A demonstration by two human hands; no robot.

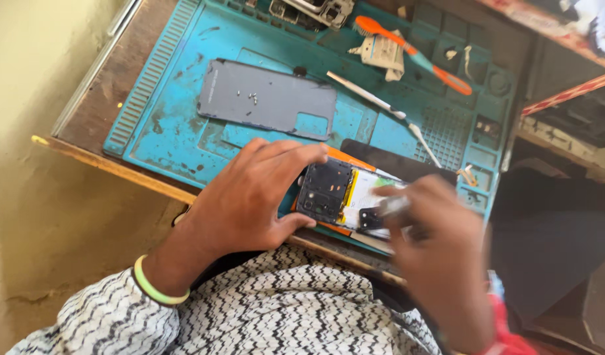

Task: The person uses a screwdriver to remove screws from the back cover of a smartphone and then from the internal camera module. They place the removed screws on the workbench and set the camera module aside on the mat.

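Black-backed opened phone (335, 197) pinched between left hand (250, 197) fingers; right hand (440, 250) fingers grip tool (394, 207) (blurred) above it.

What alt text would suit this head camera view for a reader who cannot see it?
A person's left hand steadies an opened phone on a blue repair mat while the blurred right hand holds a small tool over it. The phone's grey back cover, tiny screws and an orange toothbrush lie beyond.

One head-worn view looks steeply down, close over the blue mat (184, 141) at the table's (92, 112) edge
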